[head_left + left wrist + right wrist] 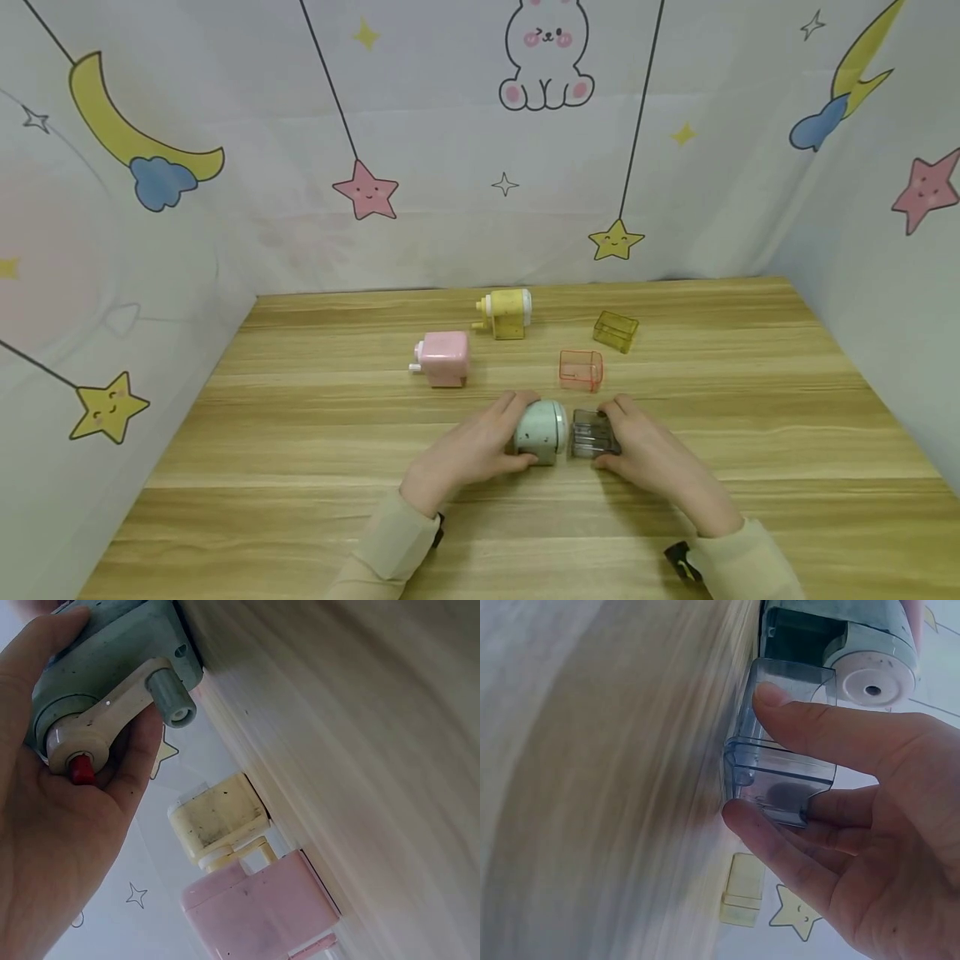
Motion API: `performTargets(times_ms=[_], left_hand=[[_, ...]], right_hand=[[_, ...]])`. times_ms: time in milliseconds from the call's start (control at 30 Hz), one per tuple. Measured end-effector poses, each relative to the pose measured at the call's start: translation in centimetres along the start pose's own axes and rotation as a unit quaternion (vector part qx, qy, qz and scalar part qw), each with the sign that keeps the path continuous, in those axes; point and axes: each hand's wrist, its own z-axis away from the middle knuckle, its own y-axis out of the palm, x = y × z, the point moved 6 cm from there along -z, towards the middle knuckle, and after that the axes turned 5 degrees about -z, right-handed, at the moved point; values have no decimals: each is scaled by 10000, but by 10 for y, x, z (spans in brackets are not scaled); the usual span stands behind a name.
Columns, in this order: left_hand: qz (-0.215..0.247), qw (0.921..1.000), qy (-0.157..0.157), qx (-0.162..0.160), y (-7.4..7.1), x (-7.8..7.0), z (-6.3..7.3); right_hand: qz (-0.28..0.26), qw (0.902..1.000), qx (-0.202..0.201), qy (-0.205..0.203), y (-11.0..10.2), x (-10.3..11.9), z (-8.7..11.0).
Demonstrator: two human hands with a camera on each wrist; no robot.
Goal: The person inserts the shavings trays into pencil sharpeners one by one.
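A pale green crank pencil sharpener stands on the table, gripped by my left hand around its back end. In the left wrist view its crank, with a red tip at the hub, lies by my palm. My right hand pinches a clear grey shavings drawer between thumb and fingers. The right wrist view shows the drawer's end close to the open slot under the sharpener's round pencil hole.
Beyond my hands stand a pink sharpener and a yellow sharpener. To their right lie a clear red-edged drawer and a clear yellow drawer. A printed cloth hangs behind the wooden table.
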Motion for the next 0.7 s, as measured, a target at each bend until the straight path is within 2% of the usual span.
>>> performTargets(times_ms=[267, 700], left_hand=[[45, 10000, 19, 42, 1, -3, -3], [-39, 9999, 131, 39, 2, -7, -7]], right_hand=[[22, 9999, -27, -148, 2, 4, -1], [103, 9998, 14, -167, 3, 8, -2]])
